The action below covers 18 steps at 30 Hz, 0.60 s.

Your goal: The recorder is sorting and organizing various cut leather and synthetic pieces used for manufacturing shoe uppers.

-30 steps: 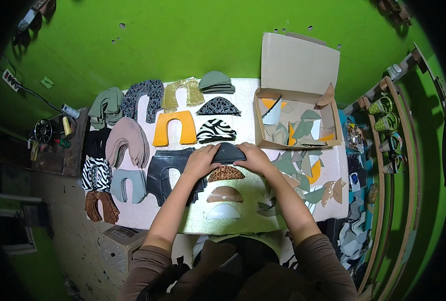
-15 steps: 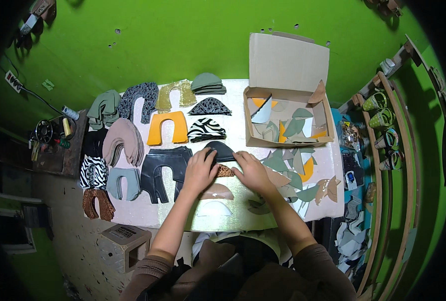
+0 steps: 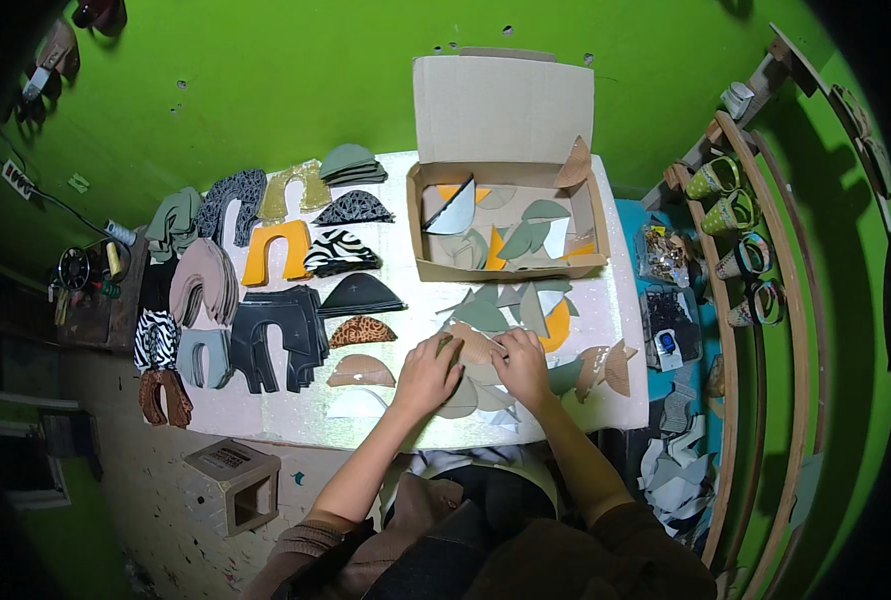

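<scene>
My left hand point(image 3: 428, 373) and my right hand point(image 3: 521, 364) rest on a loose pile of cut pieces point(image 3: 485, 372) in grey-green, tan and beige near the table's front edge. Fingers of both hands press on the top tan piece; whether they grip it is unclear. To the left lie a black half-round stack point(image 3: 360, 295), a leopard-print piece point(image 3: 361, 331), a tan piece point(image 3: 361, 372) and a white piece point(image 3: 356, 404) in a column.
An open cardboard box point(image 3: 510, 262) with more cut pieces stands at the back right. Stacks of U-shaped pieces, among them an orange one point(image 3: 278, 252), cover the table's left half point(image 3: 265, 420). A rack with cone-shaped items point(image 3: 730, 215) stands on the right. A small box point(image 3: 233, 472) sits below.
Both hands left the black half-round stack and moved right to the loose pile of pieces. The black stack now lies alone in the column.
</scene>
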Available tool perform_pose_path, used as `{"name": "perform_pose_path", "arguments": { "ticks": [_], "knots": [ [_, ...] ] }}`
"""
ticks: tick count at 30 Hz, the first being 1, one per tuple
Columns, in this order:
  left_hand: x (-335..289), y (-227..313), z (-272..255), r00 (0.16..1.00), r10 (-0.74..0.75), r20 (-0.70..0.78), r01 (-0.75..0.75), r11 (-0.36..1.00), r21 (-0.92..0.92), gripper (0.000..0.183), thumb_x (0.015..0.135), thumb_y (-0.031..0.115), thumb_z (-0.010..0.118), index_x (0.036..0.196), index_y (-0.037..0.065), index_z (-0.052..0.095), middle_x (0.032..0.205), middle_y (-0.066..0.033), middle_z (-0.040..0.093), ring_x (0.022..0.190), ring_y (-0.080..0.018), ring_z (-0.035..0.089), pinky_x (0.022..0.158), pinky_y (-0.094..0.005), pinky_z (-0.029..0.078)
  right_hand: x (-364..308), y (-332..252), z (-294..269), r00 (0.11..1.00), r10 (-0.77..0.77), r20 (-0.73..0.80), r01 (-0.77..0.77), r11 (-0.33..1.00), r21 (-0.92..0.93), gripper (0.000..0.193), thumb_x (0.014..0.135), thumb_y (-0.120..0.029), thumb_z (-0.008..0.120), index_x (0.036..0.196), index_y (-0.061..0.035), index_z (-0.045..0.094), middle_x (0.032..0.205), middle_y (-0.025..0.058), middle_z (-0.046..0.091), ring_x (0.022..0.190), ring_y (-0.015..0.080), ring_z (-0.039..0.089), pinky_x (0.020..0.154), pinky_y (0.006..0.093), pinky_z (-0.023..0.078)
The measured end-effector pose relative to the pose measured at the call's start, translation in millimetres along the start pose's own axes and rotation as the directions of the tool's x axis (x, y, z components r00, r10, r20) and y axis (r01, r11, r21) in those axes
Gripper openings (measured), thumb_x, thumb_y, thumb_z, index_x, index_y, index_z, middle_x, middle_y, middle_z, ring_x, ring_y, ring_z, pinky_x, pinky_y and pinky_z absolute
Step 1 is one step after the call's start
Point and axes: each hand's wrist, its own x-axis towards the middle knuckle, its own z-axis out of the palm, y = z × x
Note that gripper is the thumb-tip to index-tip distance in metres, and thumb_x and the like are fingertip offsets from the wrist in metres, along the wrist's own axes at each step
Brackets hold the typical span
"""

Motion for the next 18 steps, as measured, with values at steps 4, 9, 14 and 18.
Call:
{"name": "perform_pose_path", "arguments": {
  "ticks": [4,9,14,18],
  "knots": [
    [1.3,19.5,17.3,0.999,-0.054,-0.002,0.054,0.999,-0.007,0.041,0.078,0.017,0.061,0.116,0.005,0.052,0.118,-0.0169,0.050,0.106,-0.0323,0.050,0.089,-0.0404,0.040,-1.0,20.4,-11.7,1.000,-0.004,0.004,0.003,0.995,0.104,0.017,0.074,-0.015,0.065,0.089,-0.0063,0.066,0.082,0.0072,0.058,0.082,0.0283,0.055,0.073,0.0360,0.044],
    [1.7,45.0,37.0,0.995,-0.092,-0.035,0.090,0.994,-0.053,0.042,0.079,0.019,0.061,0.118,0.005,0.052,0.119,-0.0168,0.050,0.107,-0.0338,0.049,0.091,-0.0402,0.040,-2.2,34.4,-29.8,0.948,0.215,0.234,-0.293,0.877,0.380,0.022,0.080,-0.013,0.064,0.099,-0.0023,0.064,0.077,0.0060,0.062,0.067,0.0184,0.058,0.063,0.0261,0.046],
    [2.7,60.6,48.7,0.991,-0.080,-0.104,0.075,0.996,-0.049,0.041,0.079,0.020,0.062,0.116,0.005,0.054,0.116,-0.0140,0.052,0.106,-0.0320,0.050,0.089,-0.0403,0.040,-6.6,38.1,-29.2,0.854,0.228,0.467,-0.520,0.377,0.766,0.028,0.086,-0.009,0.060,0.110,0.0036,0.057,0.086,0.0037,0.061,0.081,0.0075,0.056,0.072,0.0196,0.044],
    [4.2,66.7,43.1,0.980,-0.066,-0.185,0.072,0.997,0.026,0.029,0.079,0.016,0.062,0.106,0.006,0.060,0.103,-0.0095,0.060,0.092,-0.0284,0.057,0.080,-0.0384,0.045,1.0,35.5,-41.2,0.835,0.113,0.539,-0.538,0.373,0.756,0.029,0.088,-0.010,0.057,0.114,0.0019,0.054,0.090,0.0024,0.060,0.083,0.0071,0.055,0.074,0.0193,0.044]
  ]
}}
